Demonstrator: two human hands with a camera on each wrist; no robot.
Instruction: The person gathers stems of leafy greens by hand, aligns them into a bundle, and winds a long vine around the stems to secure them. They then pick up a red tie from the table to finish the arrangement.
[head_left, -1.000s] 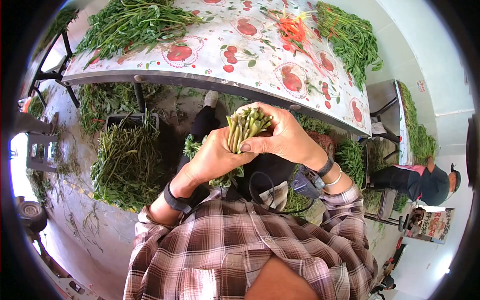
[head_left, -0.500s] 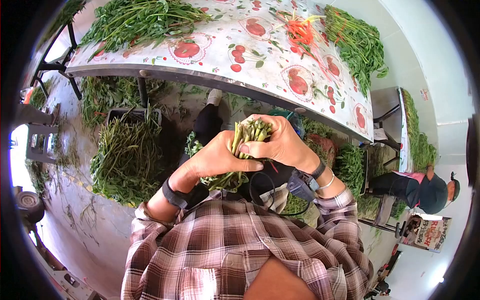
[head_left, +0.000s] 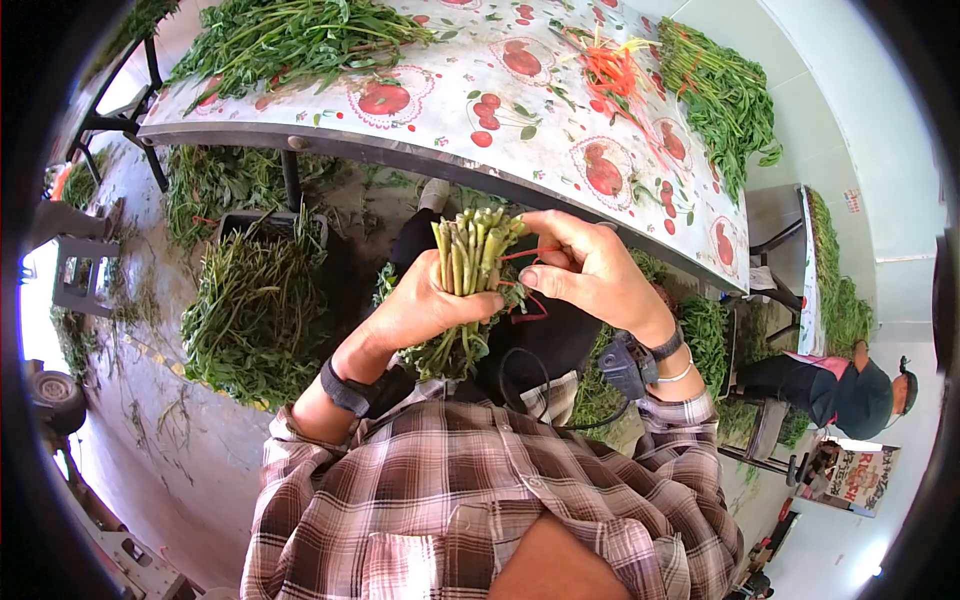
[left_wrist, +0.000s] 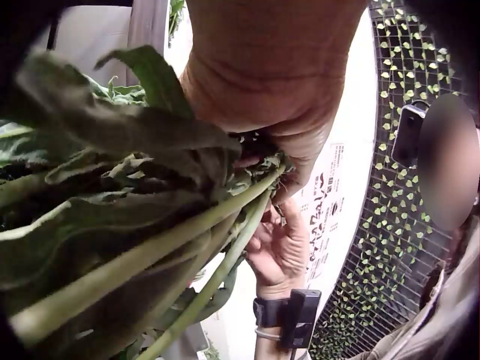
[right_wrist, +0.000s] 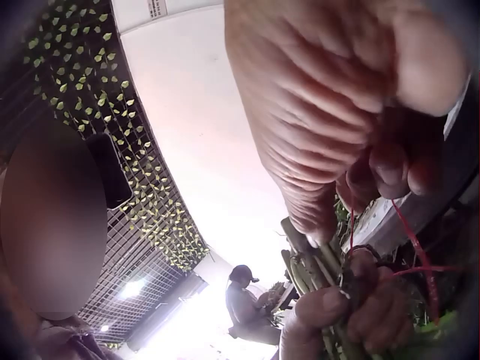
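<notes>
A bundle of green stems [head_left: 468, 250] stands with its cut ends up in the head view, gripped by my left hand [head_left: 432, 305] with the thumb across the front. Its leaves [head_left: 445, 352] hang below that hand and fill much of the left wrist view. My right hand [head_left: 590, 270], just right of the bundle, has curled fingers with a thin red tie [head_left: 528, 254] between them and the stems. In the right wrist view the red tie [right_wrist: 412, 232] runs down from the fingers of my right hand [right_wrist: 322, 97], beside the stems [right_wrist: 304, 266].
A table with a fruit-print cover [head_left: 520, 120] bears leafy piles [head_left: 300, 40] and red ties [head_left: 610, 70]. Below it at left, a crate [head_left: 270, 222] stands by a heap of greens [head_left: 250, 310]. A person [head_left: 840, 385] is at the far right.
My right hand has moved off the stems to the right, and the red tie now shows stretched between it and the bundle. My left hand and the bundle have shifted slightly left.
</notes>
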